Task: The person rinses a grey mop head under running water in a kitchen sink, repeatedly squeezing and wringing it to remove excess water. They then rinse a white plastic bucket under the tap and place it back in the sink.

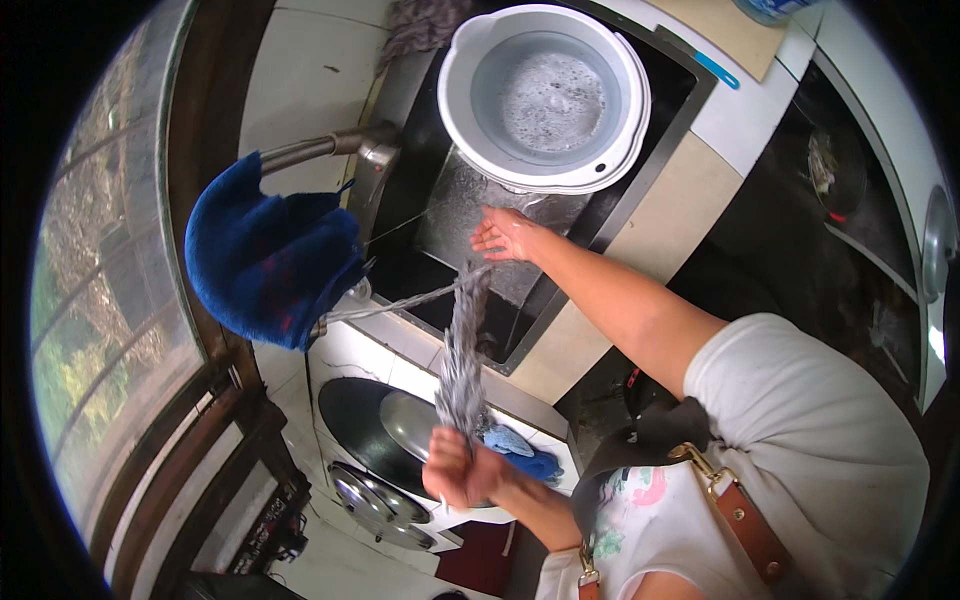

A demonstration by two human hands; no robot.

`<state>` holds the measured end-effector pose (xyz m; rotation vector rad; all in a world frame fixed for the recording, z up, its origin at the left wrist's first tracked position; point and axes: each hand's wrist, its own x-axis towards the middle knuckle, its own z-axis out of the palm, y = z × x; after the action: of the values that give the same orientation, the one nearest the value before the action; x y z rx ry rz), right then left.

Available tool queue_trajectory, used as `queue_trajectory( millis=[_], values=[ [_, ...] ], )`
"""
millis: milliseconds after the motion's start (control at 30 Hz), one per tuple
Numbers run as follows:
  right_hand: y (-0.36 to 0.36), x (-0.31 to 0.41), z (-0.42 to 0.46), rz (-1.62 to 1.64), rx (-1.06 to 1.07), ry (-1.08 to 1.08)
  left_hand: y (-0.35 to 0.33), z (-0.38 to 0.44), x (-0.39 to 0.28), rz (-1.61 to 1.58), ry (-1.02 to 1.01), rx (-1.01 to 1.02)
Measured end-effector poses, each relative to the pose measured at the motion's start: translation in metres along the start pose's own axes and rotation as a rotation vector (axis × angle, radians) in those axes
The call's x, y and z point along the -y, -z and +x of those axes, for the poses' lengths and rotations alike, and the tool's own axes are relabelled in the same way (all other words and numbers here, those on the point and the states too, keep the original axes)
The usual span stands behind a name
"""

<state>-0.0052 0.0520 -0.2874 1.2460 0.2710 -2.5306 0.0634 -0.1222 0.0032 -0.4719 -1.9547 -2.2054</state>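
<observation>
My left hand [459, 466] is closed around a grey, ragged cloth [461, 360], blurred, which stretches up from the fist over the sink's near corner. My right hand [506, 234] is held palm showing, fingers apart, wet and holding nothing, over the dark sink [405, 259]. A thin stream, apparently water [409, 300], runs from the spout end of the faucet [364, 142] to the cloth's far end. A blue towel [274, 255] drapes over the spout. Beyond my right hand, a white plastic basin [461, 127] holds sudsy water.
A dark wok [349, 420] and metal lids [367, 495] stand beyond the tiled ledge, near blue cloths [525, 454]. A blue-handled tool [718, 70] and a board [739, 34] lie by the sink. A window [112, 225] is at the left, and a grey-brown cloth [420, 26] hangs behind the basin.
</observation>
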Motion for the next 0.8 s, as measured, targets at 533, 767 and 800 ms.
queue_trajectory(
  millis=[533, 767, 800],
  values=[
    [-0.041, -0.063, -0.067, 0.315, -0.012, -0.17, -0.057, 0.048, 0.155, -0.081, 0.533, -0.279],
    [-0.071, -0.059, -0.06, 0.551, 0.435, -0.109, -0.058, 0.037, 0.151, -0.157, 0.465, -0.017],
    [-0.087, -0.058, -0.054, 0.539, 0.292, -0.149, -0.051, 0.032, 0.149, -0.152, 0.428, 0.046]
  ],
)
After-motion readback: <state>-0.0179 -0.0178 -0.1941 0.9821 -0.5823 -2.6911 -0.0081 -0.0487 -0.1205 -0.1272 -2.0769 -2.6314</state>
